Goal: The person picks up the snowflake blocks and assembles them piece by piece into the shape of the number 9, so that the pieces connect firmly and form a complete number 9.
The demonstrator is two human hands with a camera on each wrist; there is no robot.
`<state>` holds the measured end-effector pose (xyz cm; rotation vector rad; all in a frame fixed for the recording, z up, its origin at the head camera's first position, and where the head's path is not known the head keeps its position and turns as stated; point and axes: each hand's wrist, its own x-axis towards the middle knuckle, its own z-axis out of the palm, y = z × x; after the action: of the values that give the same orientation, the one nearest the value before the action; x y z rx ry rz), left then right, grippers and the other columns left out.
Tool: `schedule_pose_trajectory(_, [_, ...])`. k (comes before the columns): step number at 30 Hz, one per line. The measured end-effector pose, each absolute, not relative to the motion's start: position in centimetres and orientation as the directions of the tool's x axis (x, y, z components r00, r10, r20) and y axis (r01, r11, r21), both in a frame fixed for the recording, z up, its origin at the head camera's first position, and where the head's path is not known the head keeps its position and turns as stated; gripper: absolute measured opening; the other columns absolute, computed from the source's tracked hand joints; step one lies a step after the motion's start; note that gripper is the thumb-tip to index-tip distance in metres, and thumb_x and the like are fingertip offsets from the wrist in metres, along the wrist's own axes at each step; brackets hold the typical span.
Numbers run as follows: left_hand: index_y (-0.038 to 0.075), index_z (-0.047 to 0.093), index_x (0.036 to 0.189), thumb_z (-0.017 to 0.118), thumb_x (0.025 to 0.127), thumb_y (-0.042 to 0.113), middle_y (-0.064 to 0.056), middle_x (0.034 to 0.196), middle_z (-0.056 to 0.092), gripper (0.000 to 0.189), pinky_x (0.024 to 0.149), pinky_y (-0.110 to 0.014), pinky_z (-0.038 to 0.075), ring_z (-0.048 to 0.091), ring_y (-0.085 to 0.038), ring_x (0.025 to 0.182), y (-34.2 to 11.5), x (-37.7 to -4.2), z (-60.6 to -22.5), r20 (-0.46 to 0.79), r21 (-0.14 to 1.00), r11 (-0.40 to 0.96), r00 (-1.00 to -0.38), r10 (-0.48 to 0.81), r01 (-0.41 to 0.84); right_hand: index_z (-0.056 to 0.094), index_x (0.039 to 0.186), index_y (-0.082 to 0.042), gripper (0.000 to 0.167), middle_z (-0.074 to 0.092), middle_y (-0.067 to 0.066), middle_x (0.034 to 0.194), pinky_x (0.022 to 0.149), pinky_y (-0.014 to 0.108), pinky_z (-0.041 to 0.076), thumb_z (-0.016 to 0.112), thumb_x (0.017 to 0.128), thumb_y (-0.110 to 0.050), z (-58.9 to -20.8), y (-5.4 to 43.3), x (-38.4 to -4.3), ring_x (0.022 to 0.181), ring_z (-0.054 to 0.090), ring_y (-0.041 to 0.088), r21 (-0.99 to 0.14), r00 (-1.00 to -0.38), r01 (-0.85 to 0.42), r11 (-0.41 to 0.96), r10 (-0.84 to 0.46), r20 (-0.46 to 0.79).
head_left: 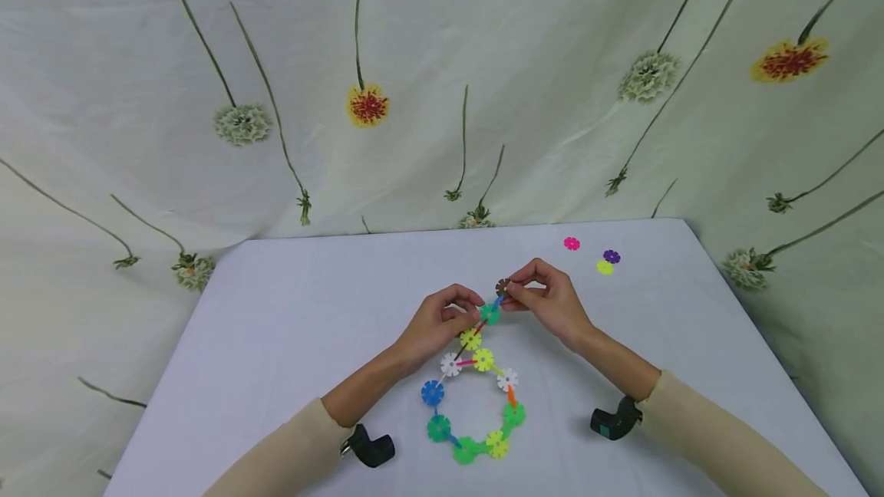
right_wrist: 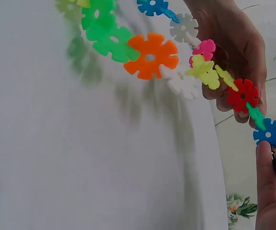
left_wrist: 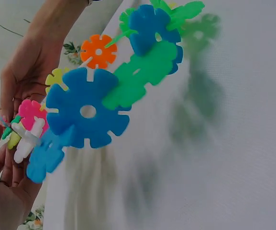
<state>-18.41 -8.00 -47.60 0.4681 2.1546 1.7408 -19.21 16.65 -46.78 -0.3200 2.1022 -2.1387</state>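
A ring of interlocked notched plastic discs, snowflake-shaped connector pieces in many colours (head_left: 438, 428), hangs between me and the table, with a tail rising from its top. My left hand (head_left: 442, 320) grips the tail beside a green disc (head_left: 489, 314). My right hand (head_left: 552, 305) pinches a brown disc (head_left: 503, 287) at the tail's tip, where it meets a blue disc (right_wrist: 268, 132). Just below that, a red disc (right_wrist: 243, 96) sits in the tail in the right wrist view. A large blue disc (left_wrist: 87, 111) of the ring fills the middle of the left wrist view.
Loose pink (head_left: 572, 244), purple (head_left: 611, 256) and yellow (head_left: 605, 268) discs lie at the back right of the white-covered table (head_left: 290, 343). Behind it hangs a flower-printed cloth (head_left: 428, 21). Black wrist devices (head_left: 371, 447) show below both forearms.
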Motion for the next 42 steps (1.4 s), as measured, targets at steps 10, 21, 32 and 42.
schedule_pose_trajectory(10, [0.008,0.069,0.115,0.069,0.105,0.016,-0.007,0.101,0.066,0.013,0.071,-0.02,0.05,0.061,-0.012,0.076,-7.1,-18.7,-47.7,-0.01,0.964,0.242,-0.896,0.444,0.109,0.056,0.118,0.012,0.02,0.063,0.036,0.124,0.083,0.033,0.066,0.066,0.104,0.001,-46.7,16.0,-19.1,0.086,0.082,0.012,-0.998,-0.967,-0.058,-0.034,-0.245,0.064])
schedule_pose_trajectory(21, [0.006,0.068,0.113,0.068,0.104,0.011,-0.01,0.1,0.065,0.011,0.07,-0.02,0.051,0.063,-0.014,0.078,-7.2,-18.7,-47.8,0.001,0.965,0.233,-0.891,0.453,0.12,0.056,0.118,0.011,0.02,0.064,0.035,0.124,0.084,0.033,0.066,0.067,0.103,0.0,-46.9,15.9,-19.1,0.087,0.082,0.013,-0.998,-0.962,-0.066,-0.02,-0.263,0.069])
schedule_pose_trajectory(32, [0.004,0.067,0.116,0.067,0.105,0.015,-0.01,0.101,0.066,0.016,0.073,-0.02,0.053,0.063,-0.013,0.076,-7.7,-18.6,-47.9,-0.034,0.965,0.246,-0.893,0.448,0.086,0.055,0.13,0.009,0.032,0.064,0.03,0.118,0.087,0.036,0.067,0.066,0.107,-0.01,-47.4,18.7,-20.1,0.099,0.082,0.027,-0.985,-0.971,-0.091,0.149,-0.231,0.055])
schedule_pose_trajectory(42, [0.005,0.067,0.117,0.067,0.104,0.014,-0.007,0.1,0.065,0.015,0.073,-0.021,0.052,0.062,-0.012,0.077,-8.2,-18.6,-47.9,-0.055,0.968,0.244,-0.898,0.436,0.059,0.064,0.125,-0.002,0.025,0.068,0.022,0.122,0.082,0.022,0.061,0.066,0.108,-0.021,-48.8,25.6,-22.3,0.105,0.07,0.034,-0.854,-0.998,-0.055,0.518,-0.047,0.036])
